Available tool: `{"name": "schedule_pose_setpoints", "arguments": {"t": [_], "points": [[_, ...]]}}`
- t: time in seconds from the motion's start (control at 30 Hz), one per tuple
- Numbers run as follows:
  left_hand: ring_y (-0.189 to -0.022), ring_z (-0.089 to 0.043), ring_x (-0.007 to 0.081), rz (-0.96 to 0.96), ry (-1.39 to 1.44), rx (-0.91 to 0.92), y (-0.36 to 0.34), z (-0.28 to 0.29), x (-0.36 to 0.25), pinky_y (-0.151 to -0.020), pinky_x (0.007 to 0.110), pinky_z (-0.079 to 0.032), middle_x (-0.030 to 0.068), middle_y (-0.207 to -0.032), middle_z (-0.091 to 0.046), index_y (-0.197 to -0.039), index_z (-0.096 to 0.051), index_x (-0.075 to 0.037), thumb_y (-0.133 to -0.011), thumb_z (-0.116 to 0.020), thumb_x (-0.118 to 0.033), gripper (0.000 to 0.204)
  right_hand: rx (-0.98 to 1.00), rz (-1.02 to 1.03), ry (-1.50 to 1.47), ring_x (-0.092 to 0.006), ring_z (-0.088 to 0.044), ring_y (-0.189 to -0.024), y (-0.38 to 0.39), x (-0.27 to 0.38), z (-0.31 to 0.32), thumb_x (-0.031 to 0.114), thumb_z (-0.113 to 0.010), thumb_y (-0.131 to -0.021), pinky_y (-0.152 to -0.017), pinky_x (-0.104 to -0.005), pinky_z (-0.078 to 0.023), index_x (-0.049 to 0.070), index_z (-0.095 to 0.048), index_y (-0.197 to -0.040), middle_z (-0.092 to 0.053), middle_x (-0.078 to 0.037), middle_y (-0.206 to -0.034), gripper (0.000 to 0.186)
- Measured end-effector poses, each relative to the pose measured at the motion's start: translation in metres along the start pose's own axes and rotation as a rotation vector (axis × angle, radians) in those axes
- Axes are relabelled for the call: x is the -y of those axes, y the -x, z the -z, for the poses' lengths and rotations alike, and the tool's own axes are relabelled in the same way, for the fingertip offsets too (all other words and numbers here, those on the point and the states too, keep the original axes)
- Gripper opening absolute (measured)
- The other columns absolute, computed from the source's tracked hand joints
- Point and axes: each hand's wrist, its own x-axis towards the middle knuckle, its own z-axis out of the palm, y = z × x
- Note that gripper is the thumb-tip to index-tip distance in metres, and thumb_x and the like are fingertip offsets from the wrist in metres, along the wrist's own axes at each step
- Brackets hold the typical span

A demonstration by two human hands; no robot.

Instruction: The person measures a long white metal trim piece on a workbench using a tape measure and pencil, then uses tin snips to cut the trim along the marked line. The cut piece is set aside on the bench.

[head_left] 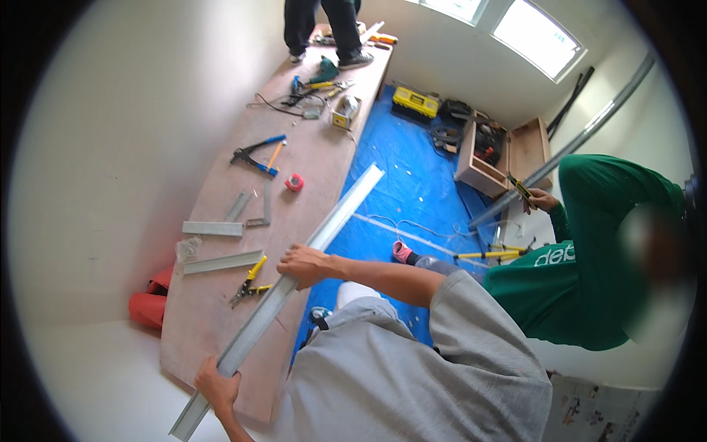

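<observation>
A long, pale metal channel (258, 323) slants across the wooden tabletop, its far end reaching out over the blue sheet. Around its near part, close to the lower left end, my left hand (217, 384) is closed. My right hand (303, 265) grips the same channel farther up, fingers wrapped over it. Just left of the right hand lie yellow-handled snips (250, 283). Two short channel offcuts, an upper piece (212, 229) and a lower piece (223, 262), rest on the table beyond them. A red tape measure (294, 183) and a metal square (265, 208) are farther up.
On the tabletop (320, 155) lie a blue-handled tool (258, 156) and a green power drill (325, 70); a person stands at its far end. At right, a co-worker in green (530, 287) holds a yellow-black tool. A yellow toolbox (415, 102) and wooden box (471, 162) sit on the blue sheet.
</observation>
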Motion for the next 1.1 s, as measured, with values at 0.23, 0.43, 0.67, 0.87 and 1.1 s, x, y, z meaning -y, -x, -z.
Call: {"name": "schedule_pose_setpoints", "arguments": {"t": [0.23,0.43,0.67,0.87,1.1], "points": [[-0.093,-0.065,0.0382,-0.061,0.055,-0.027,-0.007,0.039,-0.004,-0.086,0.049,-0.050,0.0161,-0.093,-0.066,-0.093,-0.072,-0.006,-0.057,-0.085,-0.021,0.041,-0.073,0.000,-0.156,-0.0386,-0.071,-0.088,0.016,0.001,0.018,0.027,-0.080,-0.066,-0.076,-0.0512,-0.056,0.009,-0.065,-0.096,-0.071,-0.015,-0.091,0.038],[-0.096,-0.062,0.0332,-0.081,-0.205,-0.278,-0.002,0.096,0.028,-0.102,0.048,-0.040,0.0120,-0.091,-0.065,-0.089,-0.073,-0.008,-0.051,-0.087,-0.027,0.045,-0.028,-0.024,-0.277,-0.0393,-0.070,-0.090,0.014,0.013,0.046,0.030,-0.080,-0.071,-0.077,-0.0496,-0.055,0.009,-0.066,-0.106,-0.071,-0.015,-0.096,0.043],[-0.089,-0.060,0.0353,0.083,-0.355,-0.142,0.013,0.169,0.013,-0.095,0.052,-0.042,0.0141,-0.084,-0.063,-0.080,-0.064,-0.007,-0.056,-0.082,-0.026,0.036,0.008,0.040,-0.452,-0.0448,-0.068,-0.094,0.008,0.033,0.052,0.031,-0.080,-0.072,-0.083,-0.0518,-0.055,0.007,-0.065,-0.114,-0.071,-0.022,-0.099,0.050],[-0.088,-0.059,0.0331,0.141,-0.486,-0.101,0.020,0.198,-0.018,-0.092,0.047,-0.043,0.0124,-0.084,-0.061,-0.081,-0.062,-0.009,-0.055,-0.080,-0.024,0.035,0.035,0.088,-0.454,-0.0436,-0.068,-0.096,0.007,0.027,0.038,0.028,-0.089,-0.063,-0.083,-0.0478,-0.056,0.005,-0.064,-0.120,-0.071,-0.021,-0.106,0.067],[-0.087,-0.063,0.0295,0.195,-0.392,-0.026,0.001,0.185,-0.026,-0.085,0.043,-0.045,0.0095,-0.086,-0.065,-0.086,-0.064,-0.009,-0.054,-0.083,-0.030,0.043,-0.039,0.030,-0.380,-0.0392,-0.072,-0.084,0.011,0.014,0.071,0.034,-0.087,-0.063,-0.077,-0.0469,-0.057,0.008,-0.069,-0.104,-0.073,-0.018,-0.088,0.051]]}}
